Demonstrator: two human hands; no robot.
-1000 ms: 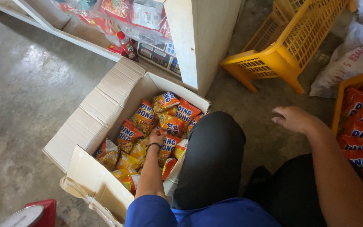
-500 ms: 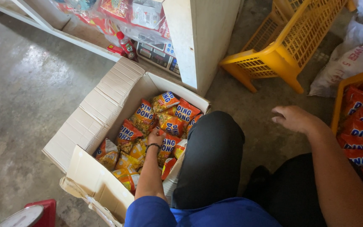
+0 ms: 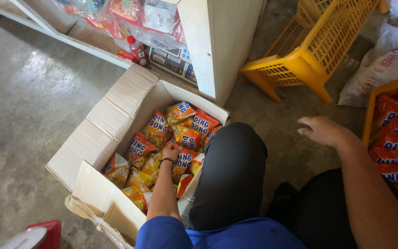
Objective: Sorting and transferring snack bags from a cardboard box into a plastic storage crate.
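Two hands in view: left hand (image 3: 170, 151) down in the cardboard box (image 3: 116, 115), fingers closing on a snack packet (image 3: 184, 161) directly beneath. Right hand (image 3: 321, 130) empty, loosely curled, hovering over floor just left of the yellow crate (image 3: 383, 94).

Orange snack packets (image 3: 187, 136) fill the cardboard box (image 3: 111, 115); red packets (image 3: 397, 143) at right.

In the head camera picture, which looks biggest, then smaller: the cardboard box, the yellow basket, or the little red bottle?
1. Open brown cardboard box
2. Tipped yellow plastic basket, partly cut off by the picture edge and farther away, so this order is unsure
3. Small red bottle, clearly smallest
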